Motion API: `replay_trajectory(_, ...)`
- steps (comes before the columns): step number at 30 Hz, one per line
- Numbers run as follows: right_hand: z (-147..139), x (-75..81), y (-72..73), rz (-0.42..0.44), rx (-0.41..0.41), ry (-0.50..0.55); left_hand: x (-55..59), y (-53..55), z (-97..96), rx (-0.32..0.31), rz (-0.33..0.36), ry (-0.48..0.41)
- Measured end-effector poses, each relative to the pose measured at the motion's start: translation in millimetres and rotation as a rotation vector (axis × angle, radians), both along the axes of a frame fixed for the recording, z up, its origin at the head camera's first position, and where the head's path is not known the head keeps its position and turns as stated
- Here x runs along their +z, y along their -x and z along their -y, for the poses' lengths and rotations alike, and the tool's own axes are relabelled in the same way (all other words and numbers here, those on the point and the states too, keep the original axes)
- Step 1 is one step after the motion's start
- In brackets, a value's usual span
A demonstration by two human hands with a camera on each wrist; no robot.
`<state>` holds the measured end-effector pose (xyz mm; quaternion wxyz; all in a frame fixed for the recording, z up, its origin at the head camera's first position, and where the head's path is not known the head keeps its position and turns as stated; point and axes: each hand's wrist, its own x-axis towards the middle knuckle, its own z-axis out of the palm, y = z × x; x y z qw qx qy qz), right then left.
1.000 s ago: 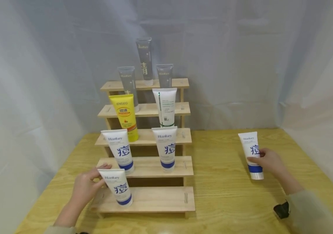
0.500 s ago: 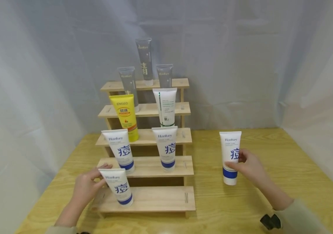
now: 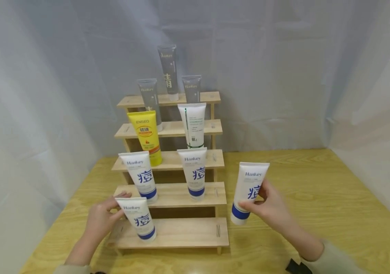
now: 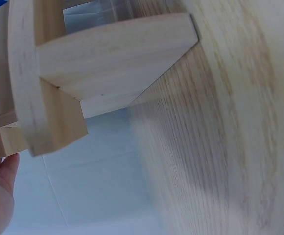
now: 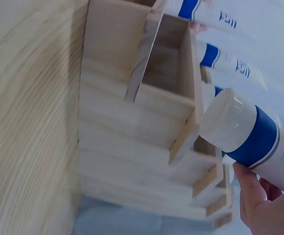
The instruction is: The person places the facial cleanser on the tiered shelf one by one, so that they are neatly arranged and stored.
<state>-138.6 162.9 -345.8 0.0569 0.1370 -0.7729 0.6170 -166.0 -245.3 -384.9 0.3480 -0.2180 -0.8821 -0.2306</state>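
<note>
A white facial cleanser tube [image 3: 249, 190] with a blue band is in my right hand [image 3: 273, 209], thumb in front, cap down and tilted. It hangs just right of the stepped wooden display stand [image 3: 188, 232]; the right wrist view shows its white cap [image 5: 223, 122] near the step ends. My left hand [image 3: 99, 219] grips the left end of the second step from the bottom, though its fingers are partly hidden. Close to its thumb, a matching tube [image 3: 138, 219] stands on the lowest step. Two more, the left tube [image 3: 140, 175] and right tube [image 3: 193, 173], occupy the step above.
Higher up stand a yellow tube [image 3: 145, 137], a white tube with green marks [image 3: 193, 123] and three grey tubes, including the top one [image 3: 168, 70]. The stand rests on a wood-grain table [image 3: 304, 182]. Pale sheeting [image 3: 266, 76] encloses the back and sides.
My right hand has carried the tube leftward from the table's right side to beside the stand, and the tube's cap now tilts left. My left hand has stayed in place.
</note>
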Motion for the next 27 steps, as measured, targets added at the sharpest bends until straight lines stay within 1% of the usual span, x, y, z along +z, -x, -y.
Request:
replay_trajectory(5, 20, -2.0, -1.3, -0.026, 0.033, 0.046, -0.3, -0.8, -0.6, 0.001, 0.003, -0.002)
replay_trajectory(14, 56, -10.7, 1.6, -0.069, 0.097, 0.087, 0.2, -0.5, -0.8, -0.002, -0.019, -0.002)
replay_trajectory(16, 64, -10.2, 1.2, -0.076, 0.112, 0.097, 0.0, -0.2, -0.6, -0.002, -0.018, -0.003)
replay_trajectory(21, 81, -12.0, 1.3, -0.106, 0.14, 0.063, -1.0, 0.3, 0.2, -0.008, -0.02, -0.011)
replay_trajectory(24, 87, -19.2, 3.1, -0.14, 0.143, 0.014, -1.2, 0.2, 0.0, -0.009, -0.019, -0.011)
replay_trajectory(27, 92, -23.2, 2.7, -0.17, 0.157, -0.018, -0.4, -0.1, -0.5, -0.006, -0.011, -0.014)
